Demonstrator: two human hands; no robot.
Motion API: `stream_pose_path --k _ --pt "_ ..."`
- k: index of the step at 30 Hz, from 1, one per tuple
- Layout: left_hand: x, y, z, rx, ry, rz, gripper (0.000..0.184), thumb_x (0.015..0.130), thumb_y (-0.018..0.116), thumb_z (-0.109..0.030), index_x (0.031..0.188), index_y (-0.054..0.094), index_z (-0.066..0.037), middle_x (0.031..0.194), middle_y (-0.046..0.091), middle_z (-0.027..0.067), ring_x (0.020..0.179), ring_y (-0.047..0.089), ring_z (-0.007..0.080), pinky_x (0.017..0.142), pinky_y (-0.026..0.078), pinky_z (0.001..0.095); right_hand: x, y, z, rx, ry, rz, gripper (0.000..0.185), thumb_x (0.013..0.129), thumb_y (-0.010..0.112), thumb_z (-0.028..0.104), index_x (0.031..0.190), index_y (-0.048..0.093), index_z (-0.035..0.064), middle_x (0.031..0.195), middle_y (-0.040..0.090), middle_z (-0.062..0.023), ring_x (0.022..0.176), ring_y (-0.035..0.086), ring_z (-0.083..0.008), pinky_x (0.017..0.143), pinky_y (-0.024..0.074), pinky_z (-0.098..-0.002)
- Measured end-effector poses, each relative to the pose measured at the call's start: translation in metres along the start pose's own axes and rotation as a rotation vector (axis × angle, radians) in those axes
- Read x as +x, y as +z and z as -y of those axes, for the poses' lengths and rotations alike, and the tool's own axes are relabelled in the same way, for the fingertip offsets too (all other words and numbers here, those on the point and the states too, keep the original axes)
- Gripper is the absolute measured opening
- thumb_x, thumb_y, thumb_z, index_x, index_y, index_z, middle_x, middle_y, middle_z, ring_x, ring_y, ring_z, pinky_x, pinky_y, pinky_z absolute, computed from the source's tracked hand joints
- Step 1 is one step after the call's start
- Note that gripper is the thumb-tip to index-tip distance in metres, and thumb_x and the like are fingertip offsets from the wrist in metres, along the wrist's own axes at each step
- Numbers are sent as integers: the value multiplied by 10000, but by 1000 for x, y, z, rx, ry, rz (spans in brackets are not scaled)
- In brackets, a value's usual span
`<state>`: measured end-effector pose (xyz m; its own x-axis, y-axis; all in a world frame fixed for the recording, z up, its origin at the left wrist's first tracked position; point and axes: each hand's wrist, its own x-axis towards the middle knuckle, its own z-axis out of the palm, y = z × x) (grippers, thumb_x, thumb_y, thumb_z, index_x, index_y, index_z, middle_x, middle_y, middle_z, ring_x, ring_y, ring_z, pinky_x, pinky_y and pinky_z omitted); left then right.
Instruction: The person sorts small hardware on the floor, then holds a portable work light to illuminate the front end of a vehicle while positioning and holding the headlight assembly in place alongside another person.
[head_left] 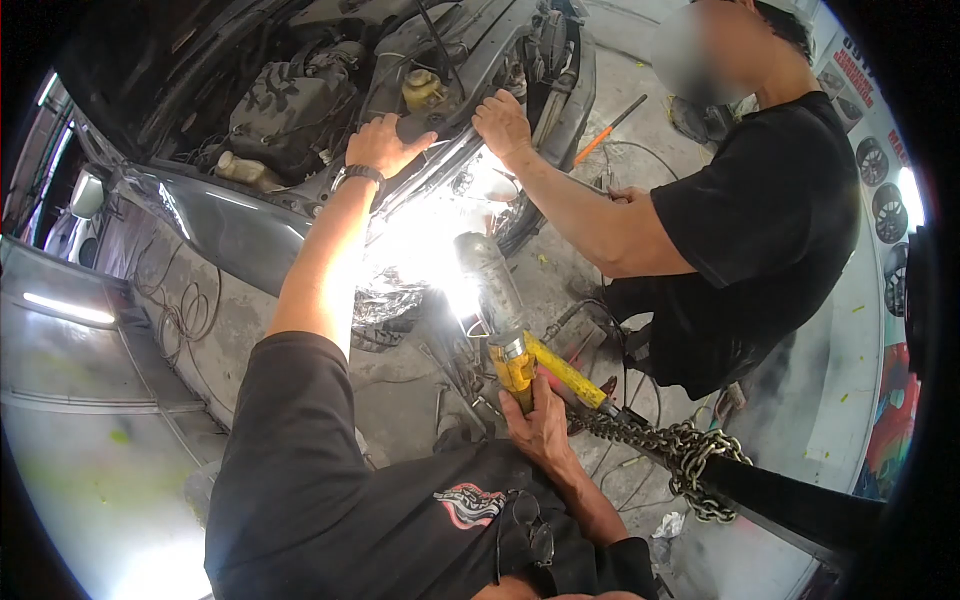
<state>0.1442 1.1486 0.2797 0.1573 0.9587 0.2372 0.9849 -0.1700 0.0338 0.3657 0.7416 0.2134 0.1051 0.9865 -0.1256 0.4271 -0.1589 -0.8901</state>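
My left hand (385, 147) lies on the edge of the car's engine bay, near the front corner, with its thumb stretched out and apart from the fingers. My right hand (541, 422) is closed around the yellow lower end of a thick yellow-and-grey cylindrical tool (490, 285). Its grey upper part points at the damaged front corner, where strong glare hides the details. Beside it, a yellow cylinder (568, 374) slants down toward a heavy chain (690, 455). The grey car fender (225, 235) is left of my left arm.
A co-worker (770, 210) in black stands on the right, one hand (502, 122) on the car's front edge. The engine (285, 105) is exposed. A black beam (790, 495) carries the chain. Cables (190, 315) lie on the floor, and an orange-and-black bar (610, 130) is beyond the car.
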Motion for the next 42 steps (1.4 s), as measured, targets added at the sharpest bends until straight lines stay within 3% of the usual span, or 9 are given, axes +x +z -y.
stream_pose_path --k 31,42 --pt "-2 -5 -1 -19 20 17 982 765 541 -826 1291 574 3 1177 647 252 1102 633 377 911 527 468 1 -4 1 -33 -13 26 364 884 684 272 1045 517 -10 896 657 -311 852 637 -503 713 508 -535" --pt "-1 -6 -1 -11 9 57 1018 765 514 -845 1329 551 2 1215 631 255 1132 622 370 929 522 464 2 -2 -1 -6 -26 34 404 892 672 283 1110 514 -18 947 654 -322 901 633 -505 757 508 -535"
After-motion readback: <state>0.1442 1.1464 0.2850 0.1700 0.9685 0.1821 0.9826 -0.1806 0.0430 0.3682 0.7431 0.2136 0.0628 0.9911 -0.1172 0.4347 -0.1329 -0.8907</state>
